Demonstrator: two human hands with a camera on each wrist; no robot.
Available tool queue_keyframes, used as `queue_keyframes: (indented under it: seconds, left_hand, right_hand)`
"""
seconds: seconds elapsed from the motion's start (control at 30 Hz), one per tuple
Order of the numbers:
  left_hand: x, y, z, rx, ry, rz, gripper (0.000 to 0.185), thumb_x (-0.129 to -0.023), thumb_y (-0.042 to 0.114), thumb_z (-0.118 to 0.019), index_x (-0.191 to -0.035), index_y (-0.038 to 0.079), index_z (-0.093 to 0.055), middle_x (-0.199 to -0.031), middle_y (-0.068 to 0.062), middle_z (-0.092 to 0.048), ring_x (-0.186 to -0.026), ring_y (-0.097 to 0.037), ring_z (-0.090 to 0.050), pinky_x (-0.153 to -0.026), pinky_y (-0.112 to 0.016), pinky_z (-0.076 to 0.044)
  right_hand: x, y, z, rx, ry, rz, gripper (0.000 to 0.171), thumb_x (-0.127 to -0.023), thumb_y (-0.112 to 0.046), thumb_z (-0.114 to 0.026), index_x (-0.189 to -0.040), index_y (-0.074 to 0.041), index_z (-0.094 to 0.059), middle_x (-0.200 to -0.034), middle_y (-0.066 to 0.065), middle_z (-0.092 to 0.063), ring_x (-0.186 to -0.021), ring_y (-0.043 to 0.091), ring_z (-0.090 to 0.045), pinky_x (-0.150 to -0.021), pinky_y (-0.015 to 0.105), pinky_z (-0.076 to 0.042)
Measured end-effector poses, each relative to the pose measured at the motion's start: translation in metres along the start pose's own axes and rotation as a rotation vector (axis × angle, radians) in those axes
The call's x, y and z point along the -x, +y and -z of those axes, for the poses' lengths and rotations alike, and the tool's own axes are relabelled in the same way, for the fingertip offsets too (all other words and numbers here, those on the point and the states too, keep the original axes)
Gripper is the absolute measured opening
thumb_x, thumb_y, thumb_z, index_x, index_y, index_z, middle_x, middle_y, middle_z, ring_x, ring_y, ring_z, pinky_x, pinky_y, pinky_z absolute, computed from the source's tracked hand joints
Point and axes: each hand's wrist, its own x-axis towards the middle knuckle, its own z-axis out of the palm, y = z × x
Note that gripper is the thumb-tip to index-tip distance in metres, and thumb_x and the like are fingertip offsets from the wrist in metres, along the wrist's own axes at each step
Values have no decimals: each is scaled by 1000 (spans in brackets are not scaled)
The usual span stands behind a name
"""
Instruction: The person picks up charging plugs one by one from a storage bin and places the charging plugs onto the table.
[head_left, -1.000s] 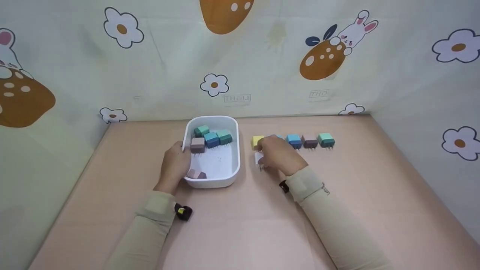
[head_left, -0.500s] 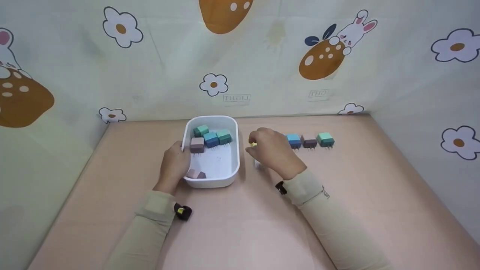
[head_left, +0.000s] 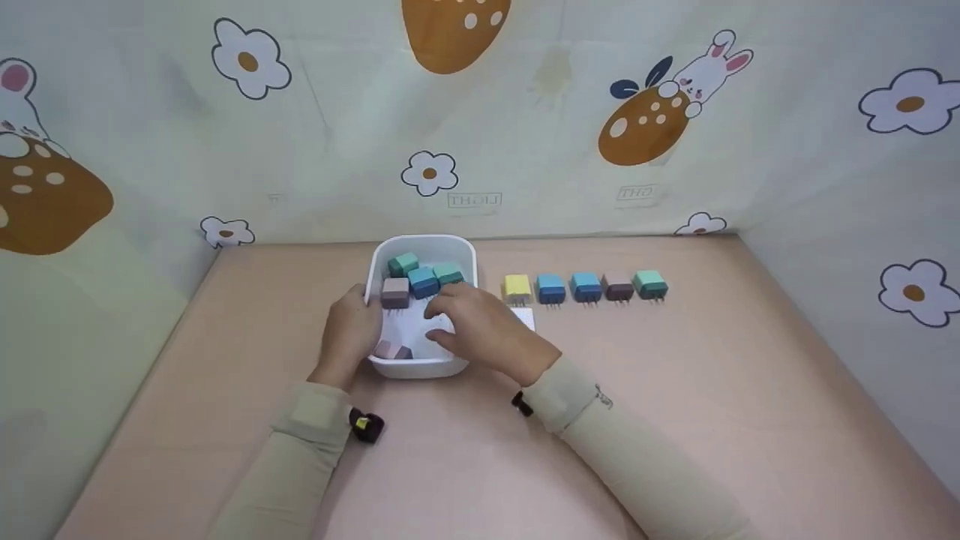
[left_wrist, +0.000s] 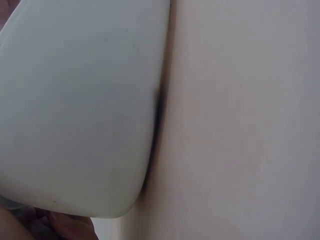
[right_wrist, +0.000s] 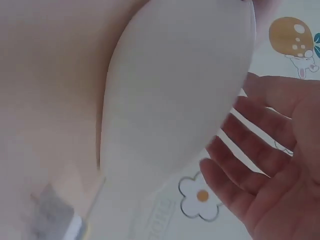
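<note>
My left hand [head_left: 349, 335] grips the left side of a white plastic box [head_left: 424, 367], and in the left wrist view its wall [left_wrist: 80, 110] fills the left half. Over the box's right part hovers my right hand [head_left: 491, 326], thumb and index finger apart with nothing between them. In the right wrist view that hand [right_wrist: 272, 160] has its fingers spread beside the box wall [right_wrist: 175, 95]. Inside the box lie small block-shaped clips with thin teeth: green [head_left: 403, 264], blue [head_left: 424, 282], teal [head_left: 448, 273], mauve [head_left: 395, 292] and pale pink [head_left: 392, 350].
Right of the box runs a row of similar clips: yellow [head_left: 517, 289], blue [head_left: 550, 289], another blue [head_left: 586, 287], brown [head_left: 619, 288] and green [head_left: 650, 285]. A white clip [head_left: 526, 318] sits below the yellow one, partly behind my right hand. A patterned curtain [head_left: 337, 150] stands behind the table.
My right hand has moved left from the yellow and white clips to over the box, uncovering the yellow clip and a blue one. The left hand stays on the box.
</note>
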Motion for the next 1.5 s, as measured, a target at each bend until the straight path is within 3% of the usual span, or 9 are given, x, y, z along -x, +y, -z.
queue_keyframes:
  seconds: [0.23,0.4,0.6,0.77,1.1,1.23,1.4,1.5]
  left_hand:
    - [-3,-5,0,-18,27,-28,44,-114,25,-40,-141,-6,-56,-134,-27,-65,-119,-40,-63,-107,-58,-49]
    - [-3,-5,-1,-19,35,-42,41,-113,23,-41,-134,-7,-60,-129,-27,-67,-113,-40,-63,-103,-58,-50]
    - [-2,-1,-1,-11,19,-38,43,-113,22,-40,-138,-8,-57,-133,-27,-66,-116,-39,-62,-106,-58,-49]
    - [-2,-1,-2,-26,28,-49,43,-113,22,-39,-137,-8,-58,-130,-27,-67,-111,-38,-61,-102,-57,-50]
    - [-2,-4,-2,-25,30,-40,43,-114,23,-40,-138,-8,-58,-133,-29,-65,-117,-41,-63,-105,-58,-50]
    - [-3,-3,-3,-27,26,-33,44,-114,25,-40,-139,-7,-57,-132,-28,-66,-115,-40,-64,-103,-57,-51]
    - [-3,-2,-3,-4,8,-7,45,-115,26,-38,-143,-5,-55,-132,-25,-65,-114,-37,-63,-103,-54,-52]
    - [-2,-3,-2,5,11,-1,45,-115,26,-39,-144,-5,-55,-136,-25,-64,-117,-37,-62,-106,-55,-51]
  right_hand:
    - [-36,-9,-21,-249,-271,-132,33,-98,-30,-80,-122,-7,-78,-110,2,-78,-98,11,-70,-89,27,-59]
    - [-44,-5,-32,-367,-362,-146,32,-98,-35,-79,-115,-8,-80,-100,-2,-78,-89,8,-68,-84,25,-57]
    - [-43,-3,-41,-393,-323,-136,28,-97,-35,-79,-105,-8,-81,-86,-4,-75,-78,6,-62,-76,22,-53]
    - [-42,-5,-45,-330,-242,-125,25,-100,-30,-75,-113,-9,-79,-93,-4,-74,-84,8,-65,-77,24,-54]
    - [-40,-13,-47,-246,-130,-310,30,-106,-22,-68,-133,-11,-72,-107,0,-73,-90,11,-67,-85,30,-57]
    - [-40,-14,-47,-178,-129,-344,32,-104,-25,-71,-132,-11,-74,-113,1,-76,-91,12,-67,-84,30,-58]
    - [-39,-13,-46,-160,-135,-364,30,-99,-30,-77,-122,-10,-78,-98,-1,-73,-83,14,-66,-73,29,-56]
    - [-38,-13,-46,-170,-131,-365,29,-96,-33,-80,-114,-10,-79,-93,-3,-71,-83,15,-64,-72,29,-54]
